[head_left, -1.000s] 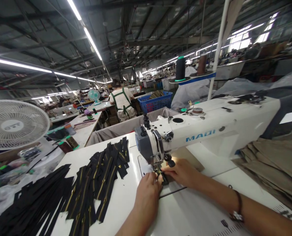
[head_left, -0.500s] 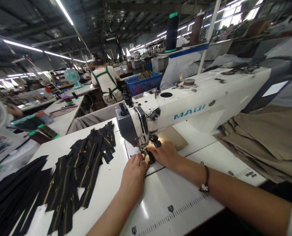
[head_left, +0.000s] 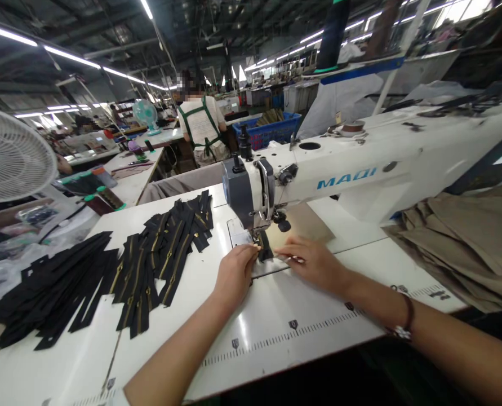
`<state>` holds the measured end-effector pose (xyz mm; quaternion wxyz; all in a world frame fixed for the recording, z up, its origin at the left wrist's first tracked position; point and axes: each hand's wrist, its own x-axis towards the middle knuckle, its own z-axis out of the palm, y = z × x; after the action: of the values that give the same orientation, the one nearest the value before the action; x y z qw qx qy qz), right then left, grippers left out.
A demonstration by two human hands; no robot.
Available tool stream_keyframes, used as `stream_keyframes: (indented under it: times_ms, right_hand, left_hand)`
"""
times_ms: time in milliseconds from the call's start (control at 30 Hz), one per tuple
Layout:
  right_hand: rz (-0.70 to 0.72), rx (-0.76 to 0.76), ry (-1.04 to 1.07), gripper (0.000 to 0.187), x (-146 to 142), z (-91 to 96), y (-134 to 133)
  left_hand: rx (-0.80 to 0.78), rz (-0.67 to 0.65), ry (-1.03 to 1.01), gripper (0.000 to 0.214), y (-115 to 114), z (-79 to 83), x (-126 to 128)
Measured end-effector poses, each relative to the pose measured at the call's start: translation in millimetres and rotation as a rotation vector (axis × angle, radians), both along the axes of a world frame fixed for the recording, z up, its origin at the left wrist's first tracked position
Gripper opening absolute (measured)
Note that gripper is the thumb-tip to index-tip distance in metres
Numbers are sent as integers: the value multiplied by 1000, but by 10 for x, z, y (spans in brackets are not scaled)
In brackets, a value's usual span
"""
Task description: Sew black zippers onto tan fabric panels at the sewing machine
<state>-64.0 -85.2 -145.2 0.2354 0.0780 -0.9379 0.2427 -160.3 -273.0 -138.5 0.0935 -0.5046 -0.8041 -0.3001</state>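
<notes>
A short black zipper (head_left: 265, 248) lies under the presser foot of the white sewing machine (head_left: 360, 169), on top of a beige fabric piece (head_left: 312, 223). My left hand (head_left: 235, 273) is beside the needle on the left, with its fingertips closed on the zipper's left edge. To the right of the zipper, my right hand (head_left: 316, 264) has its thumb and fingers pinched together close to the fabric's near edge. What lies between those fingertips is too small to make out. The needle tip is hidden behind the machine head's parts.
Several black zippers with brass teeth (head_left: 166, 254) lie left of the machine, beside a pile of black zipper strips (head_left: 56, 287). Folded beige cloth (head_left: 466, 242) sits on the right. A white fan (head_left: 14, 155) stands at left. Behind are a blue basket (head_left: 271, 132) and a person (head_left: 202, 124).
My right hand has drawn back rightward from the needle, uncovering more of the zipper and fabric. My left hand stays by the presser foot. The camera view has turned left.
</notes>
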Motion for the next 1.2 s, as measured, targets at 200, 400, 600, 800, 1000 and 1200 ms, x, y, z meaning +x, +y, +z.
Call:
stream_keyframes:
  times_ms: [200,400,600,800,1000,1200]
  right_hand:
    - [116,184,-95,41,34,-41,-70]
    - [118,174,-112,43,40,-17,-68]
    - [121,133,-112,35,53,-25,-80]
    - [139,105,-114,29,49,-5,-92]
    - [138,116,-99,18,63,13,-92]
    - [27,-24,107,22,-4,-45,-76]
  left_hand:
    - [24,8,-15,20,5,25,4]
    - [35,0,74,18,-4,-3,12]
    - [-17,-61,191,19,14,17,42]
    - [-48,-86,234,21,18,41,43]
    - [-118,-108,273,22,12,92,87]
    - [-272,-105,367,26,13,165,133]
